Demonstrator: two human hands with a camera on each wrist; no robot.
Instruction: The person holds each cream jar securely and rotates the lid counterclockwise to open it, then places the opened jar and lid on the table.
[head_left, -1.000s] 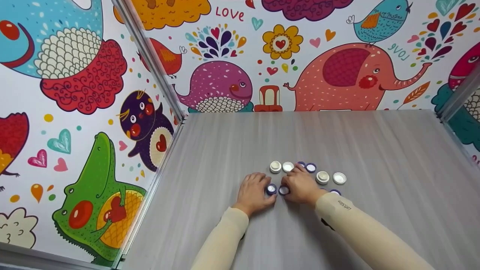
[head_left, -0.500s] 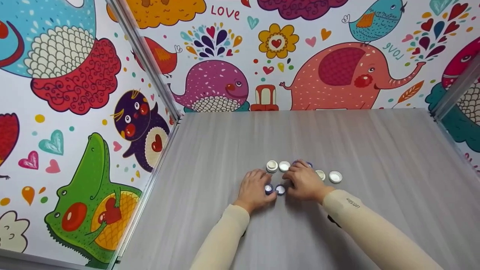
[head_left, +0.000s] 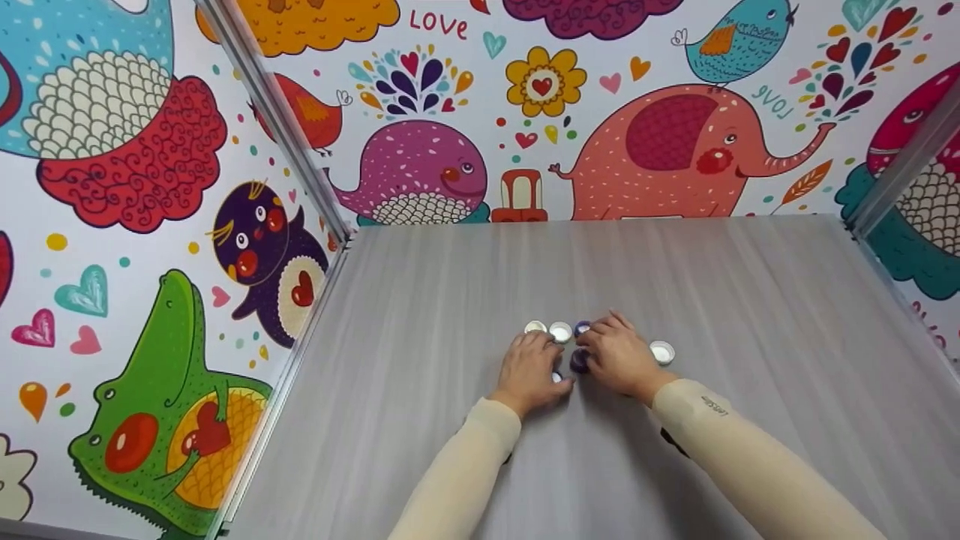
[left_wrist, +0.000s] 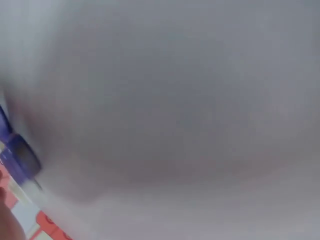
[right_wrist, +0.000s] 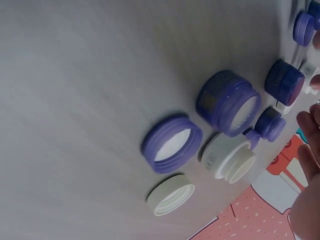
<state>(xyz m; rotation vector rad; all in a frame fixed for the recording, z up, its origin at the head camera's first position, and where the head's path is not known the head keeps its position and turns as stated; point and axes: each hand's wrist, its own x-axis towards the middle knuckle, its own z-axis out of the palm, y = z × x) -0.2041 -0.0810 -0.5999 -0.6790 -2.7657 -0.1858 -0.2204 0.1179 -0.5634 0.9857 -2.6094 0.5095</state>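
Observation:
My left hand (head_left: 529,369) curls round a small purple jar (head_left: 556,377), whose white inside peeks out between fingers and thumb. My right hand (head_left: 619,355) pinches a purple lid (head_left: 579,361) with its dark outer face showing, beside that jar. At the left edge of the left wrist view appears the same purple lid (left_wrist: 21,161). Right behind the hands sit a white jar (head_left: 535,328), a white lid (head_left: 560,332) with its inside up, and another purple jar (head_left: 583,328), partly covered by the right fingers.
Under the right forearm, the right wrist view shows a larger open purple jar (right_wrist: 227,105), its purple lid (right_wrist: 172,144), an open white jar (right_wrist: 226,157) and a white lid (right_wrist: 171,195). The grey wooden table (head_left: 450,277) ends at walls printed with cartoon animals.
My right hand has lifted the purple lid off the table and turned it over. My left hand has moved right with the purple jar. The camera view has shifted slightly.

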